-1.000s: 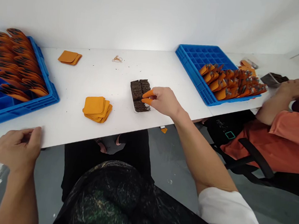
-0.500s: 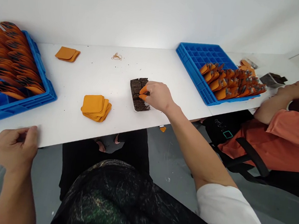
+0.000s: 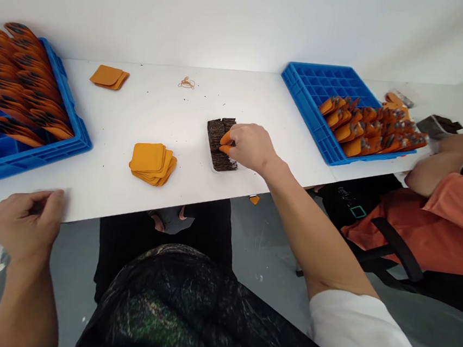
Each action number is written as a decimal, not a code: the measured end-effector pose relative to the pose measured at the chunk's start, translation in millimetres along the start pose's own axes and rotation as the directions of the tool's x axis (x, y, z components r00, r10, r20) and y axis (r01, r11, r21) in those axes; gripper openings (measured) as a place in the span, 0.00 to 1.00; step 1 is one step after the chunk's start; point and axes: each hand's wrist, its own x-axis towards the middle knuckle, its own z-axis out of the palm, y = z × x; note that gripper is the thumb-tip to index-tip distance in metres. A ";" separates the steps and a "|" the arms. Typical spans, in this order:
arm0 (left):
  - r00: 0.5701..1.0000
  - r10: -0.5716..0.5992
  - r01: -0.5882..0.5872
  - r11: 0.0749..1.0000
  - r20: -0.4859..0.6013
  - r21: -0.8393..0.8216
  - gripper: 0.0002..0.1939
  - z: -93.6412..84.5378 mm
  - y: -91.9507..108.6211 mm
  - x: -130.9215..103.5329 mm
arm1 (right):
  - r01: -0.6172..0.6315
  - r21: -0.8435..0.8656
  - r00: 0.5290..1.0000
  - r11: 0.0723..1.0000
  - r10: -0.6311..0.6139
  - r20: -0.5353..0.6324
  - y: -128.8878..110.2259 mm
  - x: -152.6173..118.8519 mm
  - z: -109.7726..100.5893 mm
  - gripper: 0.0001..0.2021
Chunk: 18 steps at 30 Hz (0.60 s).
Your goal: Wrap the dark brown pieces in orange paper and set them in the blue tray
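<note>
My right hand [image 3: 253, 147] reaches over a small light-coloured tray [image 3: 219, 169] packed with thin dark brown strips [image 3: 215, 134]. Orange covers sit on its thumb and forefinger, whose bent tips press in a pinch against the strips. Whether a strip is caught between them is too small to see. At the table's front edge on the left, my left hand [image 3: 26, 222] is loosely closed, thumb against the curled forefinger, with nothing visible in it. Between the hands lies a stack of yellow-orange rounded pouches [image 3: 148, 158], touched by neither.
A blue divided crate [image 3: 74, 142] holding rows of orange pouches stands left. Another blue crate [image 3: 303, 109] is at the right, partly filled. More orange pouches [image 3: 108, 77] and rubber bands [image 3: 186, 83] lie at the back. A co-worker in an orange shirt [image 3: 456, 222] sits at right.
The view has shifted slightly, so things on the table appear a little to the right and higher. My right hand stays at the dark strips; my left hand remains closed.
</note>
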 end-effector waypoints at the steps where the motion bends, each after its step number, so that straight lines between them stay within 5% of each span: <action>1: 0.999 0.027 -0.027 1.000 -0.017 -0.002 0.14 0.6 2.1 -1.4 | -0.007 -0.002 1.000 1.000 0.007 -0.007 -0.5 0.1 0.3 0.13; 6: 0.984 0.162 -0.167 0.983 -0.070 -0.073 0.14 5.2 19.1 -12.1 | -0.016 -0.016 0.997 1.000 0.015 -0.071 -2.0 -0.7 4.9 0.14; 18: 0.975 0.217 -0.219 0.974 -0.039 -0.061 0.13 8.9 29.3 -21.9 | -0.034 0.035 0.992 0.999 0.038 -0.122 -0.5 -6.0 13.0 0.14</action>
